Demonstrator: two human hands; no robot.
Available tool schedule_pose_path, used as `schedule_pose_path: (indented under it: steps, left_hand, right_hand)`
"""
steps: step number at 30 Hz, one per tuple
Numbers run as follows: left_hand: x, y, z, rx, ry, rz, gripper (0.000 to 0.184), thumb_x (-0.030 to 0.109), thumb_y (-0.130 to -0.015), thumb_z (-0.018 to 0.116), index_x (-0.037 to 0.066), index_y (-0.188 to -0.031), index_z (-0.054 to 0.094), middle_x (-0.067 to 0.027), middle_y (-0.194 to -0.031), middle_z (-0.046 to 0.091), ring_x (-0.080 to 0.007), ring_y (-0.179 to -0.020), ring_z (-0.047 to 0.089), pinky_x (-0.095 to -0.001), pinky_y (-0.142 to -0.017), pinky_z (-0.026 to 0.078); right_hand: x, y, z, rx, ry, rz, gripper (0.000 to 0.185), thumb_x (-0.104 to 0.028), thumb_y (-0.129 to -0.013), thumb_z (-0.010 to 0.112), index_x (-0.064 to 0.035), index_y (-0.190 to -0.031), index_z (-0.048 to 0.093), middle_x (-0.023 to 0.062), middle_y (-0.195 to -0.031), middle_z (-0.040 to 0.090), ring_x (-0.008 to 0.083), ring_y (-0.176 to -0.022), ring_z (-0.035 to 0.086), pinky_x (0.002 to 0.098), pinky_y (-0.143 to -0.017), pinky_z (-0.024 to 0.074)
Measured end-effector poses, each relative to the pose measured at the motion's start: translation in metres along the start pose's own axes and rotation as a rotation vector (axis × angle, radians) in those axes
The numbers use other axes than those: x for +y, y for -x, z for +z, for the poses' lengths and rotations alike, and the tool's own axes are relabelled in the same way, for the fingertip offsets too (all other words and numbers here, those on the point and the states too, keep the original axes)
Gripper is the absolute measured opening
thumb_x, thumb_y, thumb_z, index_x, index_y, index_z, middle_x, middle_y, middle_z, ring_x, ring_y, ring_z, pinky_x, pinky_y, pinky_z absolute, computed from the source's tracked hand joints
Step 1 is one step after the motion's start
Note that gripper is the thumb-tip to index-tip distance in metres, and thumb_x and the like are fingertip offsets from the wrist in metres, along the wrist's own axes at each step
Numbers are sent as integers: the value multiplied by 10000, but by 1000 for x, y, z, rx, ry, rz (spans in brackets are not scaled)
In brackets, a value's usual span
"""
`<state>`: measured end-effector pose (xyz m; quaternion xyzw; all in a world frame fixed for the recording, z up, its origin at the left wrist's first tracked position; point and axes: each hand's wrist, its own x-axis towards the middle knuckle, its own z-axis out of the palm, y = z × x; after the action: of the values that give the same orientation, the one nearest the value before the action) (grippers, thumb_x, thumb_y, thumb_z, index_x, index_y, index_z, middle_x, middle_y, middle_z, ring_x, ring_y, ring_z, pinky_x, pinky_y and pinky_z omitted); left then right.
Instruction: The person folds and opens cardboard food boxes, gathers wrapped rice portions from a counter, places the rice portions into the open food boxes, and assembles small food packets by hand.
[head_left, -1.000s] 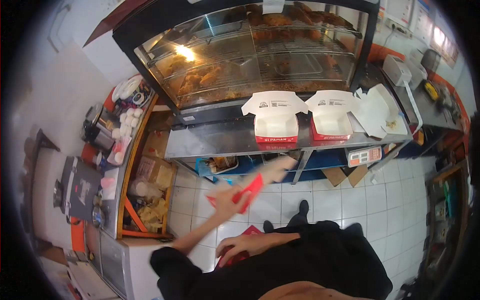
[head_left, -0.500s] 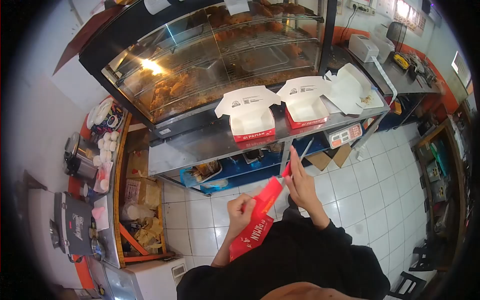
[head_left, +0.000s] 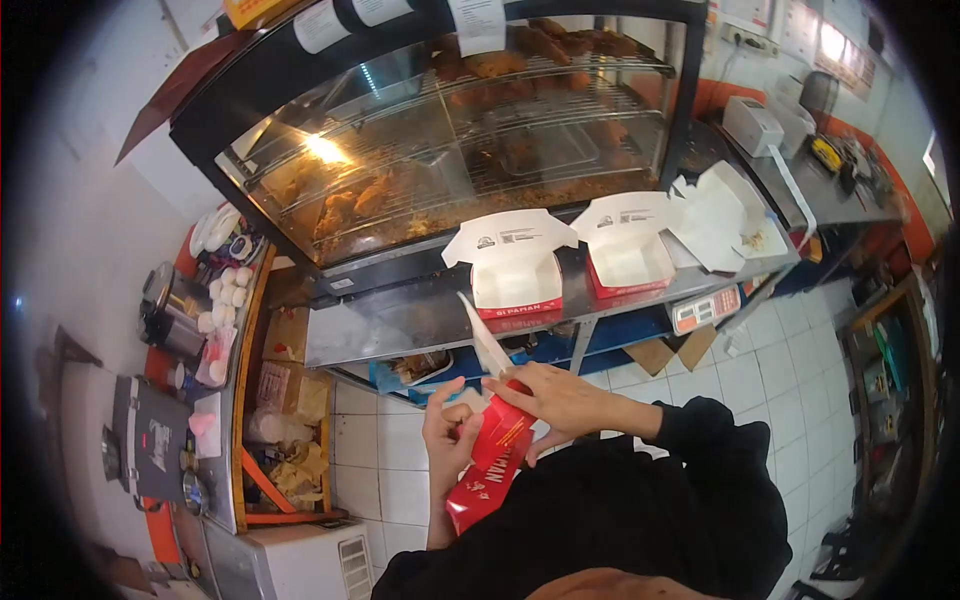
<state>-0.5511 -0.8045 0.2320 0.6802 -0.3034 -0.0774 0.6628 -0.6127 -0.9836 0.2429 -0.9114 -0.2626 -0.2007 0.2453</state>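
Note:
A partly folded red cardboard food box (head_left: 492, 440) with white lettering is held in front of my body. Its white inner flap (head_left: 487, 342) sticks up toward the counter. My left hand (head_left: 450, 432) grips the left edge with curled fingers. Across the upper right part lies my right hand (head_left: 565, 402), fingers over the edge and thumb lower down, closed on the cardboard. Two open boxes stand on the metal counter beyond: a left box (head_left: 517, 278) and a right box (head_left: 628, 256), both red outside and white inside.
Behind the boxes is a glass warming cabinet (head_left: 440, 150) with fried food on racks. Farther right lies an opened white carton (head_left: 720, 215), above a scale (head_left: 706, 308). A side counter at left holds a pressure cooker (head_left: 172, 308) and a dark case (head_left: 150, 438).
My right hand has moved left and closed onto the box; before, its fingers were stretched out at the right end. The white flap now stands up. The view has shifted slightly.

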Motion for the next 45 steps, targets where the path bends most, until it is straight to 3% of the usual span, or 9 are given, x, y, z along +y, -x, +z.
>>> schedule_pose_path:
  steps: [2,6,10,13,17,22,28,38,45]
  left_hand:
    - [0,-4,5,106,178,-7,383,77,-807,516,-14,-1160,397,29,-597,454,-19,-544,390,-150,-502,269]
    - [-24,-16,-26,188,224,-106,226,163,-831,495,-15,-956,554,-22,-767,565,-69,-676,507,-199,-606,384]
    - [-30,-12,3,226,211,2,377,218,-787,589,-10,-1066,479,-56,-979,561,-111,-847,540,-246,-735,427]
    - [-31,-28,10,312,612,165,404,184,-803,565,-19,-1120,421,-73,-1035,542,-142,-913,536,-276,-797,430]
    - [-27,-27,-19,599,764,143,280,105,-859,445,-8,-1114,421,-92,-1092,515,-187,-951,534,-327,-830,443]
    - [-24,-18,-6,815,885,116,282,151,-864,448,-1,-1101,427,-80,-1074,523,-162,-977,516,-300,-825,438]
    - [-35,-12,-10,959,508,93,259,239,-870,450,11,-980,506,-62,-849,599,-134,-637,583,-264,-578,486]
    - [-36,6,-29,996,705,-106,308,331,-862,442,32,-904,502,-60,-753,573,-111,-594,544,-236,-520,441]
    - [-55,17,-49,1087,516,-64,252,98,-812,539,-2,-1035,480,-85,-951,552,-147,-801,569,-265,-647,467]
  right_hand:
    - [22,1,3,-131,-12,49,813,-485,-536,689,-41,-1167,433,100,-982,511,275,-866,507,356,-755,426]
    - [72,-27,-60,353,35,50,569,-375,-599,690,-24,-1017,531,127,-909,570,259,-810,553,322,-703,457]
    - [143,-79,-67,-67,-547,473,523,-348,-717,600,-9,-1101,493,166,-1020,552,258,-912,538,336,-778,429]
    - [142,-102,-13,85,-306,129,529,-359,-742,567,-26,-1141,472,188,-1140,483,270,-1038,474,342,-865,378]
    - [78,-100,-5,-388,-816,-347,602,-224,-650,686,-54,-1177,453,147,-1270,373,290,-1195,322,410,-980,238]
    - [52,-109,29,1,-520,-553,520,-179,-659,660,-111,-1145,490,74,-1286,360,332,-1191,293,437,-936,297]
    - [36,-126,58,57,-424,-334,433,-113,-664,625,-85,-1086,533,121,-1258,381,348,-1100,355,395,-883,361]
    - [20,-142,83,-60,-356,-408,417,-169,-667,633,-83,-1064,536,130,-1300,318,323,-1096,347,393,-912,329]
    - [1,-153,116,-332,-382,-387,710,-161,-652,645,-105,-1274,306,93,-1315,298,310,-1109,344,387,-935,292]
